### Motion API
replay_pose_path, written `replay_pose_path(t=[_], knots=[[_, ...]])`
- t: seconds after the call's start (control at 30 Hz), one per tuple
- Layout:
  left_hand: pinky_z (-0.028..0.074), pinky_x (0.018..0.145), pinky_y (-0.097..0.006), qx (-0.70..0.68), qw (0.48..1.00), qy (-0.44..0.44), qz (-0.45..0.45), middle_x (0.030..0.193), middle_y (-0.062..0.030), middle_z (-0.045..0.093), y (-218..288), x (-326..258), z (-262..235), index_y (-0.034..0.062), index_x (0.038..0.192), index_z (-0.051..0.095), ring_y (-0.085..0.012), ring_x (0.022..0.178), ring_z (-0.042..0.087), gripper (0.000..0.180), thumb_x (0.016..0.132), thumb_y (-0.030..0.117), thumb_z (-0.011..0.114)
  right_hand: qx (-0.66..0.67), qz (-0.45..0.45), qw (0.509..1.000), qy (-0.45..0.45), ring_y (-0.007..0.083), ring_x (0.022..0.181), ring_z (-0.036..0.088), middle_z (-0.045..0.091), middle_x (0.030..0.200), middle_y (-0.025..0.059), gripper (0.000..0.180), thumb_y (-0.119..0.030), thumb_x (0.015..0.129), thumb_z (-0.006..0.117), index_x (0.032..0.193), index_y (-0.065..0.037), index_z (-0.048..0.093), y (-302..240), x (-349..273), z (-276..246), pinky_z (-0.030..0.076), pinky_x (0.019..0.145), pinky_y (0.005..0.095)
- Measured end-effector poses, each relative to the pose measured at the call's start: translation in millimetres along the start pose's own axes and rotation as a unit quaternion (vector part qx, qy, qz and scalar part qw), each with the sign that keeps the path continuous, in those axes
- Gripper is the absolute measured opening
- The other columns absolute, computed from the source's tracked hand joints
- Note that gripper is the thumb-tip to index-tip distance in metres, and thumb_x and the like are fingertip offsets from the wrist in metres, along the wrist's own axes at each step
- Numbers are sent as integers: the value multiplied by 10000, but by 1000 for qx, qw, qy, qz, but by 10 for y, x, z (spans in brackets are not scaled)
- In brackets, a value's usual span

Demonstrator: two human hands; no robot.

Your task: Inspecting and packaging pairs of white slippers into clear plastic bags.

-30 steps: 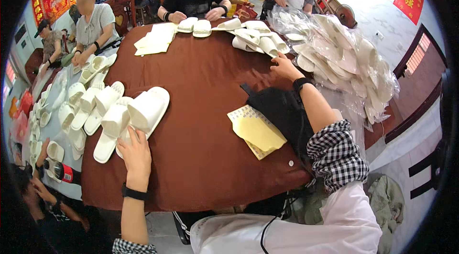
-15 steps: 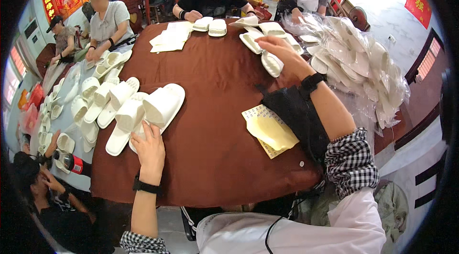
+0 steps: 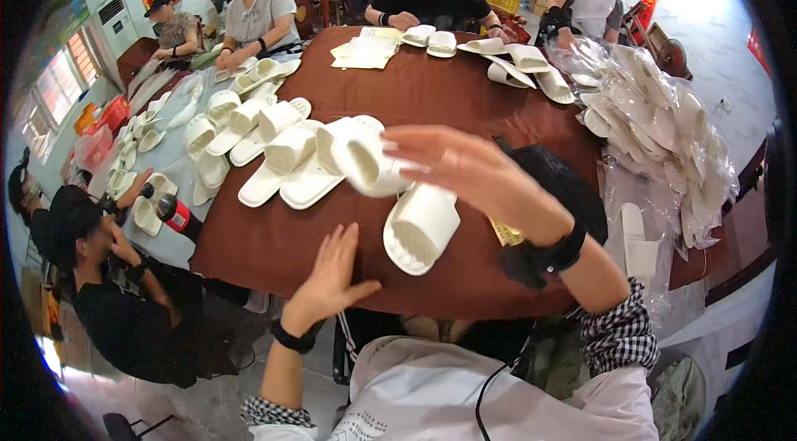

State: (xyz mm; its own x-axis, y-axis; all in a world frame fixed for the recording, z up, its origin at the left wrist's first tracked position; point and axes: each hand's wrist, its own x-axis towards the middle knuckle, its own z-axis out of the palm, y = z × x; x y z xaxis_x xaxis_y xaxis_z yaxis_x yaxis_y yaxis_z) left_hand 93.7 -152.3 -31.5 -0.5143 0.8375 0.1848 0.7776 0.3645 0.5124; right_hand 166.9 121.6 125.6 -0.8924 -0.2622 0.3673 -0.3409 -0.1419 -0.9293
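My right hand (image 3: 490,175), blurred by motion, reaches over the table's middle with its fingertips on the edge of a white slipper (image 3: 369,165), which it seems to grip. A second white slipper (image 3: 422,229) is just below that hand, sole end toward me; whether it hangs or lies on the cloth I cannot tell. My left hand (image 3: 328,279) is open and holds nothing, its fingers spread and thumb out, to the left of this slipper. Beyond it a pair of white slippers (image 3: 286,163) lies side by side on the brown tablecloth (image 3: 274,250).
More slippers (image 3: 245,125) line the left edge. Pale paper sheets (image 3: 365,51) and several slippers (image 3: 519,63) lie at the far side. A heap of plastic-wrapped slippers (image 3: 656,117) fills the right. A black cloth bag (image 3: 564,192) partly covers a yellow sheet (image 3: 506,232). Other people sit around.
My right hand has come from the far slippers toward me, bringing two white slippers to the table's middle. My left hand has left the slipper pair and moved nearer me. The view has shifted.
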Motion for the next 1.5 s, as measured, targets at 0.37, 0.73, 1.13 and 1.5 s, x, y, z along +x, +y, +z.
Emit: replay_pose_path(t=[0.37, 0.73, 1.13, 1.5], knots=[[473, 935, -361, -123, 933, 291, -174, 1167, -158, 613, 362, -582, 130, -16, 1129, 589, -272, 1034, 606, 204, 934, -20, 530, -389, -24, 920, -52, 382, 1308, 519, 497, 1459, 187, 497, -119, 918, 691, 1383, -33, 539, 663, -866, 764, 450, 1088, 436], [279, 1138, -620, 11, 961, 276, -16, 1534, -235, 367, 1000, -408, 467, 61, 1448, 485, -490, 1409, 331, 603, 881, 140, 674, -505, 104, 839, 176, 417, 967, 648, 654, 1103, 201, 414, -122, 940, 637, 1341, -46, 570, 1054, -926, 678, 543, 860, 463], [166, 1127, -732, 185, 963, 183, -74, 1615, -165, 307, 960, -238, 607, 208, 1537, 446, -422, 1496, 250, 737, 885, 422, 715, -405, 27, 909, 99, 405, 1055, 620, 675, 1092, 176, 205, -52, 944, 588, 1129, -6, 662, 1115, -218, 345, 512, 905, 456], [205, 1104, -759, 137, 976, 169, -28, 1602, -123, 337, 821, -292, 430, 309, 1507, 485, -443, 1479, 260, 677, 877, 363, 729, -464, 8, 886, 7, 371, 1030, 581, 665, 1007, 146, 155, -132, 944, 601, 915, 4, 669, 1392, -263, 237, 466, 916, 451]])
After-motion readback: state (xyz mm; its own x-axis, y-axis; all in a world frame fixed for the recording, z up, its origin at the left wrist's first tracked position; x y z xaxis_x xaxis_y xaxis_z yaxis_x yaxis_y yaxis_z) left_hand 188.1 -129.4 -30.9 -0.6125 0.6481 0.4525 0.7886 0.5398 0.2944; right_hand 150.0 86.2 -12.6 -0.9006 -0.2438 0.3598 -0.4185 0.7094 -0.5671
